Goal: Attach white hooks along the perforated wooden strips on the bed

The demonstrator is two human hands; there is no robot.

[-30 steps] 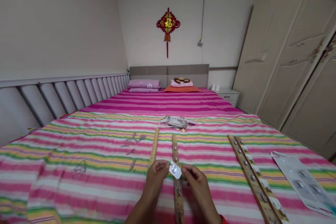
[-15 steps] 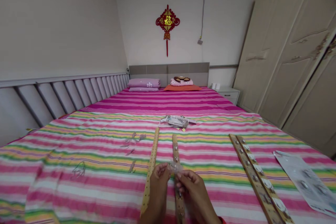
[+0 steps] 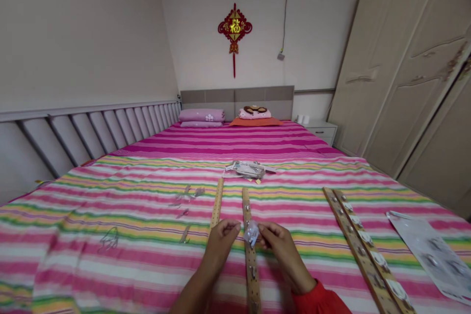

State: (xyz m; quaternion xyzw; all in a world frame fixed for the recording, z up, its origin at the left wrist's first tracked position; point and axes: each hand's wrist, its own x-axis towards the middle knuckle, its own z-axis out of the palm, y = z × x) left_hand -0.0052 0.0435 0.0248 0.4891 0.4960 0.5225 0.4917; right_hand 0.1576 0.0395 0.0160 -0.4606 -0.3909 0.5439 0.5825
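Note:
My right hand [image 3: 276,238] pinches a small clear plastic bag [image 3: 251,233] by its edge; a shiny little piece shows inside. To the left of the bag, a little apart from it, is my left hand [image 3: 223,235] with thumb and fingers pressed together. Whatever those fingertips may hold is too small to make out. Both hands are above a narrow wooden strip [image 3: 251,260] with small metal pieces along it. Another wooden strip [image 3: 218,201], full of holes, lies partly hidden under my left hand.
Small clear wrappers [image 3: 185,233] are scattered on the left of the striped sheet [image 3: 147,265]. A plastic packet [image 3: 245,170] lies farther back. On the right are two wooden strips [image 3: 353,235] with metal and white pieces, beside a clear blister pack [image 3: 429,250].
My hands have moved apart; the left has slid left, away from the plastic bag. The bag now hangs from my right hand, and more of the strip beneath shows.

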